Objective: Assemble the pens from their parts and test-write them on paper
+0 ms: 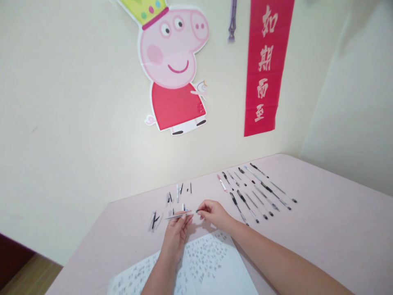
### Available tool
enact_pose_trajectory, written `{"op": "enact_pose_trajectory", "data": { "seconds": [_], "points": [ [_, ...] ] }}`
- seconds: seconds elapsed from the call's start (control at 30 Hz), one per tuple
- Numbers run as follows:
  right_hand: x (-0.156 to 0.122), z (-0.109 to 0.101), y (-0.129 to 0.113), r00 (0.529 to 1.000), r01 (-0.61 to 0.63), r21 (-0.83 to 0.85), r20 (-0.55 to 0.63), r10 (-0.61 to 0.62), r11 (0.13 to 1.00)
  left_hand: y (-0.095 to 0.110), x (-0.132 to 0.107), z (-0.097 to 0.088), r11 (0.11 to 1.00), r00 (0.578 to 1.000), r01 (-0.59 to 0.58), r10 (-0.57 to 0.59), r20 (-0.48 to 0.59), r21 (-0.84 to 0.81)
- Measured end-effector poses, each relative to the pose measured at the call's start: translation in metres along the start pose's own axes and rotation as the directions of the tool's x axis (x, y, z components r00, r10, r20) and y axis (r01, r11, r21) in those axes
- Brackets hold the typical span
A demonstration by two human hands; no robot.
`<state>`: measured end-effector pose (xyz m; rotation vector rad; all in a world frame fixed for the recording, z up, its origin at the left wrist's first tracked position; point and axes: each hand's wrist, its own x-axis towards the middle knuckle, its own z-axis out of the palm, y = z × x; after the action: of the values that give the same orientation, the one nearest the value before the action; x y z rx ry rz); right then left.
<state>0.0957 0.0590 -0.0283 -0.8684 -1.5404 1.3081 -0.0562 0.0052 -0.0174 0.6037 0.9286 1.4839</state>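
Observation:
A slim pen (188,214) with a pale barrel and a dark right end lies almost level above the table, spanning both hands. My left hand (177,229) is closed around its middle, thumb on top. At the dark end, my right hand (215,213) pinches with thumb and fingertips; whether that end is a cap or part of the barrel is too small to tell. Below the hands lies an open notebook (211,258) with handwriting on its pages. My left forearm crosses the notebook.
To the right, several pens (247,207) lie in two slanted rows, with a pink-and-white pen (221,183) at one end. Small pen parts (154,221) are scattered to the left. Behind the pink table (331,221) rises a wall with a pig cutout (178,102) and a red banner (265,82).

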Motion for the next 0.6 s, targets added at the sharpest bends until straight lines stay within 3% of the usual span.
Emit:
{"op": "enact_pose_trajectory", "data": {
  "seconds": [0.6],
  "points": [
    [-0.0030,-0.0020,-0.0085,1.000,-0.012,-0.033,-0.005,0.012,0.999,0.0018,-0.0029,0.0005,0.999,1.000,-0.015,0.015,0.021,0.039]
  ]
}}
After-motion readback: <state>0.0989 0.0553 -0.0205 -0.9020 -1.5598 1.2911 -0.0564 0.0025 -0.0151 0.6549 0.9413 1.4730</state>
